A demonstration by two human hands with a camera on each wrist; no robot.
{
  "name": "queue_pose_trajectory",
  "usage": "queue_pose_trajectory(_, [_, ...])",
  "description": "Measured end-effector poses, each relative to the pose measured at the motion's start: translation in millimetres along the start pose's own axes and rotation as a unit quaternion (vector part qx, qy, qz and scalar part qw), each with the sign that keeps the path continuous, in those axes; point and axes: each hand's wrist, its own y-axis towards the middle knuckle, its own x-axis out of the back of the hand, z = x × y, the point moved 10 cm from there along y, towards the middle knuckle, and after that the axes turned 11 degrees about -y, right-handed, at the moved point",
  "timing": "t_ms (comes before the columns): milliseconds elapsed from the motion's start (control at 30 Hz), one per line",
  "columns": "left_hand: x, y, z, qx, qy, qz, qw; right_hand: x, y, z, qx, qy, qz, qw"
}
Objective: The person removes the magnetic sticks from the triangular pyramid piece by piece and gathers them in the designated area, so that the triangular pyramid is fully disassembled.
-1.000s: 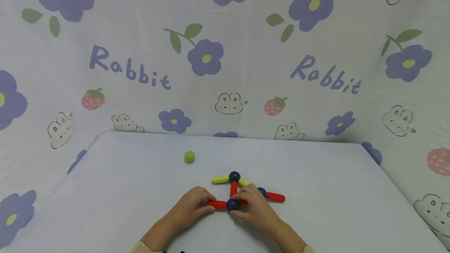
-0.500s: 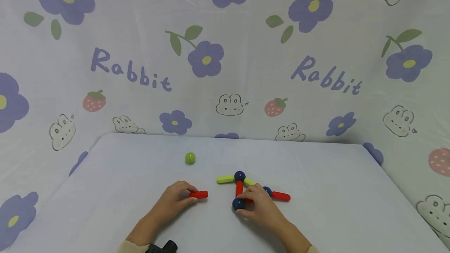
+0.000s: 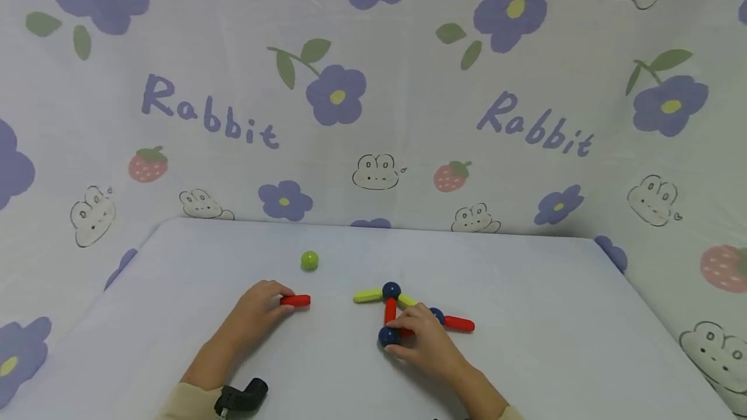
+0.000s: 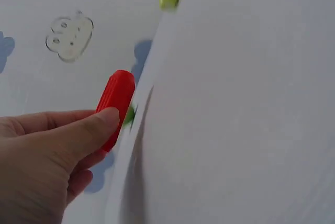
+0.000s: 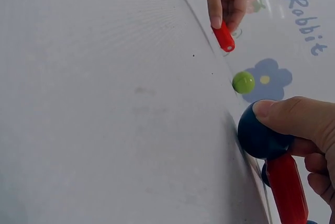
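My left hand [image 3: 253, 313] pinches a short red magnetic rod [image 3: 296, 301], left of the middle of the table; thumb and fingers grip it in the left wrist view, with its far end sticking out. My right hand [image 3: 428, 342] holds a dark blue ball [image 3: 388, 336] between thumb and fingers. From that ball a red rod [image 3: 390, 312] runs to a second blue ball [image 3: 391, 290], which bears a yellow-green rod [image 3: 367, 295] on its left and another on its right. A third blue ball [image 3: 436, 314] carries a red rod [image 3: 459, 323] pointing right. My right fingers partly cover another red rod.
A loose green ball [image 3: 310, 260] lies farther back, just beyond the left hand's rod. The white table [image 3: 525, 277] ends at a patterned cloth [image 3: 373, 122] behind it. A black strap mount [image 3: 242, 397] sits on the left wrist.
The left hand's red rod has come away from the blue ball under my right hand. My left hand has carried it left and farther back, toward the green ball. The right hand stays nearly in place.
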Motion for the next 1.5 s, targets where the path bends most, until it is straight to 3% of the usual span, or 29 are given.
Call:
queue_pose_trajectory(133, [21.0,10.2,12.8,-0.002,0.041,0.0,0.9992,1.5,-0.3,-0.1,0.0,-0.008,-0.001,1.0])
queue_pose_trajectory(267, [31.7,19.0,25.9,0.007,0.062,0.01,0.998,1.8,0.2,1.7,0.01,-0.003,-0.003,0.9999])
queue_pose_trajectory(500, [32.7,35.4,37.8,0.01,0.082,0.044,0.9956,-0.8,0.6,0.4,0.009,0.007,-0.001,0.9999])
queue_pose_trajectory(800, [29.4,52.5,45.4,0.007,0.132,0.091,0.987,-2.1,-0.9,1.2,0.008,0.015,0.003,0.9999])
queue_pose_trajectory(1167, [26.3,56.2,46.6,0.023,0.135,0.1,0.9855,0.8,-1.0,-0.1,0.003,0.011,-0.001,0.9999])
queue_pose_trajectory(1400, [27.7,52.8,45.9,0.052,0.126,0.085,0.9869,1.2,-1.8,0.7,0.005,0.007,-0.002,1.0])
queue_pose_trajectory(1500, [30.6,49.5,38.5,0.047,0.122,0.067,0.9891,0.6,-1.9,1.1,0.004,0.008,-0.001,1.0])
